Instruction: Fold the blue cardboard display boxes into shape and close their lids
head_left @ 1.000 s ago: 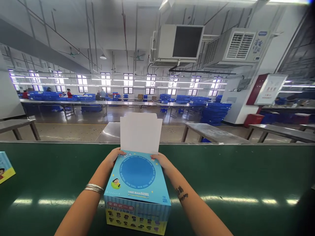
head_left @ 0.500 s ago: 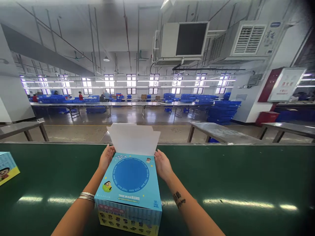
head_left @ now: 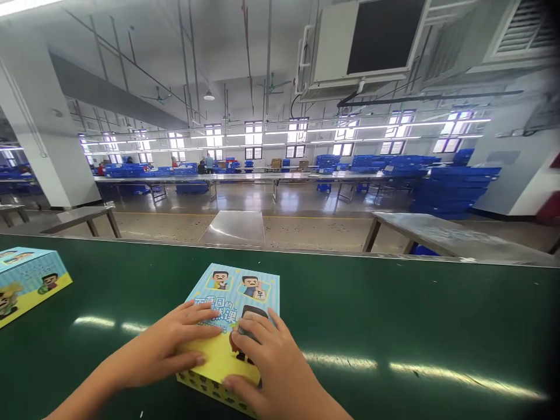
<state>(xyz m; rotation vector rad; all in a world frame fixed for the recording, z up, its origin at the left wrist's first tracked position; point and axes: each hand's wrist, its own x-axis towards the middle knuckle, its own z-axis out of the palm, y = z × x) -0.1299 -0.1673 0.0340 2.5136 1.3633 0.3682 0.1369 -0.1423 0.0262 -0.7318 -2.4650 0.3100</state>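
A printed cardboard box [head_left: 217,354], light blue above and yellow below with cartoon figures, sits on the green work surface in front of me. The panel facing up is closed flat. My left hand [head_left: 184,337] lies on its left part, fingers stretched and slightly apart. On the right part rests my right hand [head_left: 272,357], its fingers spread over a cartoon figure and its thumb near the front edge. Both hands touch the box without gripping it, and they hide some of the printing.
Another printed box [head_left: 37,286] stands on the green surface [head_left: 394,315] at the far left. Beyond the surface's edge are metal tables [head_left: 437,233] and a metal slab [head_left: 236,227]. Stacks of blue crates [head_left: 457,189] and a few people are farther back.
The white flap that stood up at the back is now down, and a different printed panel faces up. My hands have moved from the box's sides onto its top. The view has shifted left.
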